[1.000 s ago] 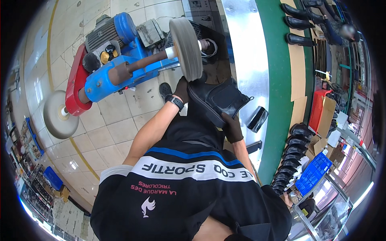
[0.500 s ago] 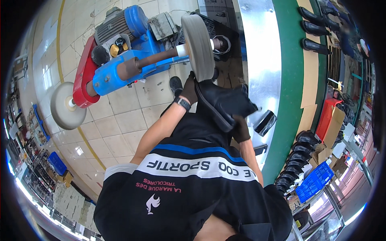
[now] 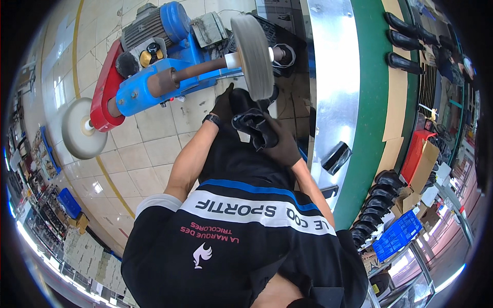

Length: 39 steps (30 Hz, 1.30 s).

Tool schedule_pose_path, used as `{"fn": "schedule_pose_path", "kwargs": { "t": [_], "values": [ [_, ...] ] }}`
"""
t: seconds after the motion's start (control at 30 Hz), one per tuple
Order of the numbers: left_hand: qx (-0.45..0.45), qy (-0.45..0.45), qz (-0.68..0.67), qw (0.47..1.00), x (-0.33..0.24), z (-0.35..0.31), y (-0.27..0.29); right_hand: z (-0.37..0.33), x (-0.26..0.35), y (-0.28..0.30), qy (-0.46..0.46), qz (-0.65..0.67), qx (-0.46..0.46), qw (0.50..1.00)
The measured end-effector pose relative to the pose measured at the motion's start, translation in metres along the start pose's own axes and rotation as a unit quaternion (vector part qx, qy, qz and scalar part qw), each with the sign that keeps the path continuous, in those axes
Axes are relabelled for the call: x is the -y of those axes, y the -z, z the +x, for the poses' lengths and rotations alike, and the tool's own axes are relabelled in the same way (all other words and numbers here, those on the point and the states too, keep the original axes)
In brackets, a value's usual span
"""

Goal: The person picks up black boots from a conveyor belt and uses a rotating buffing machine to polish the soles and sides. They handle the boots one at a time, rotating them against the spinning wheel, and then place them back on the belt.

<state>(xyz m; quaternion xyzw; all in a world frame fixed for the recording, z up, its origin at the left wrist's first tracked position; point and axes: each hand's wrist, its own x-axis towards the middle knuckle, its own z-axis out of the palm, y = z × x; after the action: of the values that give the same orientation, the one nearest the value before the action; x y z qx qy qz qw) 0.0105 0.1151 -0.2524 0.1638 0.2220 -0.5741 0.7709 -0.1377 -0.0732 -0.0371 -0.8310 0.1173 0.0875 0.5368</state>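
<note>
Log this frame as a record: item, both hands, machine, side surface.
item: black leather boot, opening toward wearer
left hand: dark-gloved, at boot's left side
right hand: dark-gloved, holding boot from right
machine: blue-and-red metal polishing machine
wheel: thick grey disc wheel, beside boot; contact unclear
side surface: shiny silver metal strip, glossy black object on it

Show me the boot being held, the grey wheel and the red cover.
Held boot (image 3: 248,119), head view: on its shaft.
Grey wheel (image 3: 253,57), head view: on its broad outer surface.
Red cover (image 3: 106,86), head view: midway along its length.
</note>
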Motion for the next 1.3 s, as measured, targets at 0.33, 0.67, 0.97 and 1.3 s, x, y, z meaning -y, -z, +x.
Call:
{"fn": "schedule_pose_path", "kwargs": {
  "t": [0.33,0.67,0.97,1.3],
  "values": [
    [0.003,-0.229,0.567,0.791,0.024,-0.004,-0.036,0.003,-0.046,0.045,-0.071,0.164,0.054,0.982],
    [-0.063,-0.125,-0.13,0.982,0.036,-0.008,-0.073,-0.02,-0.044,0.017,-0.28,0.513,-0.125,0.802],
    [-0.167,-0.134,-0.08,0.973,0.03,-0.012,-0.05,0.018,-0.043,-0.014,-0.3,0.379,-0.27,0.833],
    [-0.171,-0.418,0.785,0.424,-0.026,-0.106,-0.209,0.021,-0.04,0.013,-0.382,0.675,-0.034,0.63]
  ]
}}
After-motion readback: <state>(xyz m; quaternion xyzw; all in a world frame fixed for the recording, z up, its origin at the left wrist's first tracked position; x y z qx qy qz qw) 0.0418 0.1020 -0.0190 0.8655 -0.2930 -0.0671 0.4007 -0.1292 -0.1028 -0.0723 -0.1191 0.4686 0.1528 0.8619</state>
